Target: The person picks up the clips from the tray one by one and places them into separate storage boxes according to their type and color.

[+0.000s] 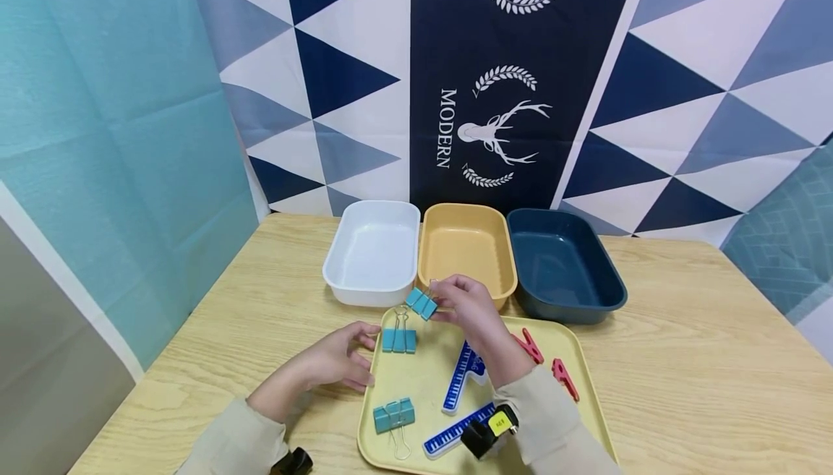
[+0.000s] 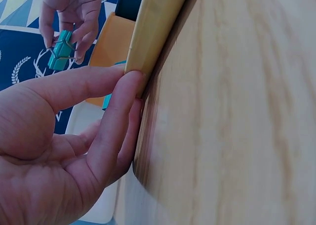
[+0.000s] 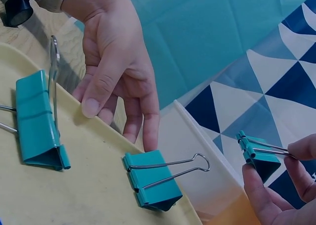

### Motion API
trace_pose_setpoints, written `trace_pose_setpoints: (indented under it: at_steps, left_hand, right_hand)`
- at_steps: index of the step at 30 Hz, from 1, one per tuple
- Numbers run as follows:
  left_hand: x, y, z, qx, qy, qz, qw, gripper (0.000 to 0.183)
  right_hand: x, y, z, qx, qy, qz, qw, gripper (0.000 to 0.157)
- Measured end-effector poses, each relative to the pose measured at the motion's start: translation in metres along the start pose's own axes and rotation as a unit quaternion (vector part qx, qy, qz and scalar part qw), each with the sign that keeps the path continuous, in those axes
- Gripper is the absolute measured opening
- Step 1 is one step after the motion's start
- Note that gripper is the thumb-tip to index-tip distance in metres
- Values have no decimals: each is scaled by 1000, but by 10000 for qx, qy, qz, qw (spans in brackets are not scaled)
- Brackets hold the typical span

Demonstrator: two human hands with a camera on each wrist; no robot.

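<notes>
Near clip (image 1: 394,415): teal, on the tray (image 1: 421,377), near left corner
Blue clips (image 1: 458,379): I see two, lying right of the near clip
Red pegs (image 1: 565,379): two, on the tray's right side
Left hand (image 1: 337,359): fingers loosely parted, tips against the tray's left rim; how firmly, I can't quite tell
Far clip (image 1: 399,341): teal, on the tray, far left corner
Right hand (image 1: 466,304): pinching the held clip (image 1: 421,304), raised near the tray's far edge
Back row: white bin (image 1: 371,254), orange bin (image 1: 465,247), navy bin (image 1: 560,262)
</notes>
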State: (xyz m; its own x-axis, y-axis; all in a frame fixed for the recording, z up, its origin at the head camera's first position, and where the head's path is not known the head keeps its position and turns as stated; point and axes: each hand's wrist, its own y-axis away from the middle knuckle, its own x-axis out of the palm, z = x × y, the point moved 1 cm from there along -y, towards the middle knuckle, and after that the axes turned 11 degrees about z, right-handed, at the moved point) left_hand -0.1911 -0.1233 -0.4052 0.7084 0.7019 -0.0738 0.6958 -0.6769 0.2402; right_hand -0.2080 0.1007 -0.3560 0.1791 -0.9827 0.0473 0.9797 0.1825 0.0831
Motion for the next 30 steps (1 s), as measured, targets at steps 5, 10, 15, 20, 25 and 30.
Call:
trace_pose_setpoints:
  at_steps: [5,10,15,20,25,30]
  left_hand:
    - [1,0,1,49,0,17,10000,78]
    - [2,-2,2,49,-19,33,10000,77]
    - [2,-2,3,-14,-29,15,10000,78]
    - [3,-2,2,9,-7,35,10000,78]
    - [4,-2,1,33,10,9,10000,78]
    - [4,0,0,4,8,1,10000,77]
  right_hand:
    - [-1,-5,3,65,15,-94,9999,19]
    - [-4,-9,3,137,14,-215,9997,19]
    - [-2,-12,2,126,-71,-278,9995,19]
    - [1,-15,3,95,-165,-282,9994,20]
    - [5,-19,4,10,-252,-212,9995,21]
    - [9,-22,6,87,-282,-227,9993,19]
